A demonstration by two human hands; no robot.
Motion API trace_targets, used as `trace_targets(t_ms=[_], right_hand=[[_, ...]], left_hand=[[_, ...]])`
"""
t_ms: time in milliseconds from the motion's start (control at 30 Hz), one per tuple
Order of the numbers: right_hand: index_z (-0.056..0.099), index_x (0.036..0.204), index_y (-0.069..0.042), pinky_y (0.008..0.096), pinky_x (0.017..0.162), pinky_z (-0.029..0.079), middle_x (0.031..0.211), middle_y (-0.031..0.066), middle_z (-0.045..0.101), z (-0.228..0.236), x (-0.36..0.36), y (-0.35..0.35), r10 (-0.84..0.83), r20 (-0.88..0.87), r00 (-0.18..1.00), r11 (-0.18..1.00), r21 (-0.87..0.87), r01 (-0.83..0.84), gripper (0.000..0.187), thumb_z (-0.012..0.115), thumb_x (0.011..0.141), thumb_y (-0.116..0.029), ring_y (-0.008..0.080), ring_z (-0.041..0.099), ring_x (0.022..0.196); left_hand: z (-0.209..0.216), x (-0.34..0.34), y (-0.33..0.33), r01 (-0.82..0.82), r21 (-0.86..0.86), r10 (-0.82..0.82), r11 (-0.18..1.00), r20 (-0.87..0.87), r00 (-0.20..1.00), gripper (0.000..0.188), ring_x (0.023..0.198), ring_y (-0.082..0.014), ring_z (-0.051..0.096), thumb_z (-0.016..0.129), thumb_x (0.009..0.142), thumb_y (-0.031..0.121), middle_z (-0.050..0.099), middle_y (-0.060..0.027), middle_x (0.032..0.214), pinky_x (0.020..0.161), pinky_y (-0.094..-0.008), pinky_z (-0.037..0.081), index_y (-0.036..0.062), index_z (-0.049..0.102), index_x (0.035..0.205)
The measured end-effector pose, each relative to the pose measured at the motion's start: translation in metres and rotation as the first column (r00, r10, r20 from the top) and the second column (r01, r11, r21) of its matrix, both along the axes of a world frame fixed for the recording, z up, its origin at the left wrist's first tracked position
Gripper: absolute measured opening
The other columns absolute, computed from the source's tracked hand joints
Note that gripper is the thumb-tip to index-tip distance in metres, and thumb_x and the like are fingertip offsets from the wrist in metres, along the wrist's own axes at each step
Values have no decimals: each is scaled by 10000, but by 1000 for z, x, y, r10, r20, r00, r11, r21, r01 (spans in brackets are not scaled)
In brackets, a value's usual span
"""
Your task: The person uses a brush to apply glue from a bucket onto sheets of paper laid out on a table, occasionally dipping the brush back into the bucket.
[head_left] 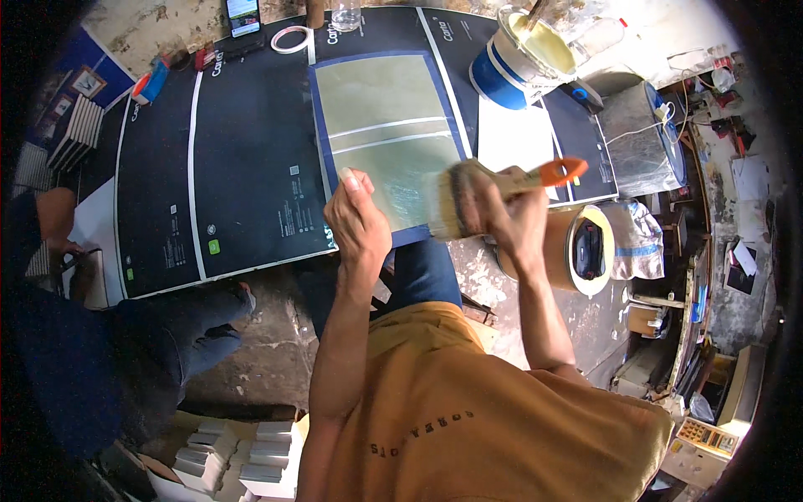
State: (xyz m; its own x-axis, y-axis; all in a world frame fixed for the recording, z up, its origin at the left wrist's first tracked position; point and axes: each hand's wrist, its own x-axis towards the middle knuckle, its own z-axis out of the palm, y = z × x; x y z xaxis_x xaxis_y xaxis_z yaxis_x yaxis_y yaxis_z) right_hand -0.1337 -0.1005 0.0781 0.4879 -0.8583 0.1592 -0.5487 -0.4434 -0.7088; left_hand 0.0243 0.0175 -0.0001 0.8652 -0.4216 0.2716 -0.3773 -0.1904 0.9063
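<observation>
My right hand [498,205] is wrapped round a wide paintbrush [562,171] with an orange-tipped handle. Its pale bristles, smeared by motion, are over the lower right part of a blue-edged sheet [381,92]. Greenish-grey panels with a wet shine cover the sheet, crossed by two white lines. At its lower left edge is my left hand [361,219], thumb up and fingers curled; whether anything is in them is hidden. Beyond my right hand stands a blue-and-white bucket [506,71] of cream-coloured paste or paint, a stick leaning in it.
Dark boards [251,167] cover the table. A tape roll [291,39], a phone [243,17] and a clear cup [345,17] stand at the back. White paper [512,138] lies beside the bucket. Another person's hand [84,272] works at left; a round tub [565,251] stands at right.
</observation>
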Motion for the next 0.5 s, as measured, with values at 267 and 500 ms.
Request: trace_targets(t_ms=[267,500], right_hand=[[681,968,27,239,722,466,903,44,670,42,-89,-73,-233,284,930,946,-154,284,201,721,891,-154,85,585,793],[739,1018,-8,327,866,498,984,90,728,28,95,-167,554,271,787,833,-165,-529,357,727,897,-344,150,643,924]], left_hand=[[-2,-6,-3,48,-28,-48,998,1,999,586,559,-283,473,140,1063,385,461,-121,614,571,-409,366,22,484,757],[5,-2,0,114,-24,-112,993,78,991,442,639,-386,543,249,1054,260,527,-193,698,623,-449,410,-5,501,804]])
